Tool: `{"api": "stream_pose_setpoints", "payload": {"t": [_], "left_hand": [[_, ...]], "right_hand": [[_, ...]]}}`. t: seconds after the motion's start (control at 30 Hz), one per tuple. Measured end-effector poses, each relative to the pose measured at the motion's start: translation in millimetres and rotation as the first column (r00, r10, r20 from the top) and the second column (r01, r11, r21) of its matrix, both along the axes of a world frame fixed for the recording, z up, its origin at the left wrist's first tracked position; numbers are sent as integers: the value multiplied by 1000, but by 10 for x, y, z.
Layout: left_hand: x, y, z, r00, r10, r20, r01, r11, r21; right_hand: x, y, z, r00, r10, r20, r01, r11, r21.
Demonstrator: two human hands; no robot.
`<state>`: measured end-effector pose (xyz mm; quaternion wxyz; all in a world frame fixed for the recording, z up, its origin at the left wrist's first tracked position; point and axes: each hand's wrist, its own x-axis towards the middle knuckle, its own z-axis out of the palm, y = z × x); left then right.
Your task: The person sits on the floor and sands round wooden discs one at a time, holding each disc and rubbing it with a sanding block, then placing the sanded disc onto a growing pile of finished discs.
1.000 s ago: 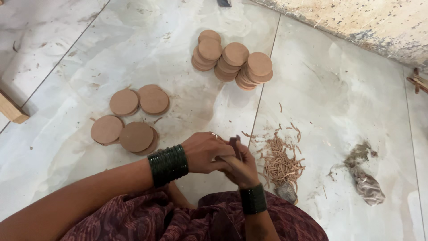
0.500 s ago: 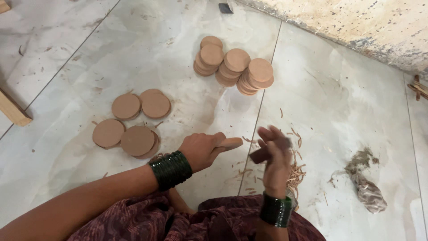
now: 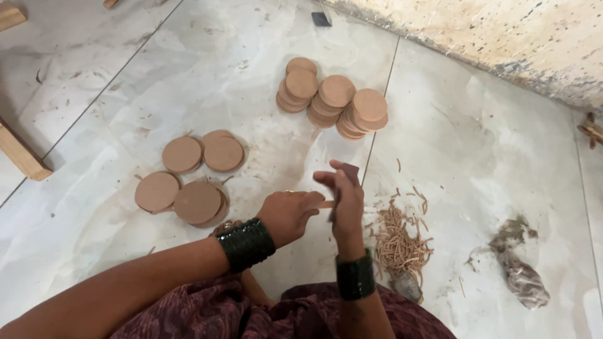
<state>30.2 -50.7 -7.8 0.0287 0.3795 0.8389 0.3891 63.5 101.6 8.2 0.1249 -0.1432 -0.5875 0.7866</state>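
My left hand (image 3: 290, 212) grips a thin brown round disc (image 3: 325, 204), seen nearly edge-on, low over the pale marble floor. My right hand (image 3: 344, 202) stands upright against the disc's right side and pinches a small dark piece (image 3: 350, 171) between thumb and fingers. Both wrists wear dark green bangles. Left of my hands lie several flat brown discs (image 3: 196, 201) laid out singly or in low stacks. Farther off, several taller stacks of the same discs (image 3: 336, 100) stand together.
A heap of thin brown shavings (image 3: 399, 242) lies right of my right hand, with a crumpled grey rag (image 3: 518, 270) beyond it. A rough plaster wall (image 3: 502, 37) runs along the far right. Wooden strips (image 3: 22, 154) lie at the left edge.
My right hand swung out to the right, away from the left hand, and has come back against the disc, now held upright. The camera has tilted slightly.
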Motion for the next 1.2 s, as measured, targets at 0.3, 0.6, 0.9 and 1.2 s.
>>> {"api": "stream_pose_setpoints", "payload": {"t": [0.3,0.6,0.9,1.2], "left_hand": [[-7,-31,10,1000,4,25,-8,989,146],[-34,-30,73,988,-73,139,81,995,-57],[-137,-162,23,891,96,444,-268,900,345],[-114,-177,-193,834,54,550,-263,914,309]], "right_hand": [[-23,75,-524,995,-32,-92,18,989,-150],[-55,231,-592,970,-17,-241,95,943,318],[148,432,-748,993,-29,111,65,939,-337],[401,397,-1436,973,212,94,-193,965,-180]]}}
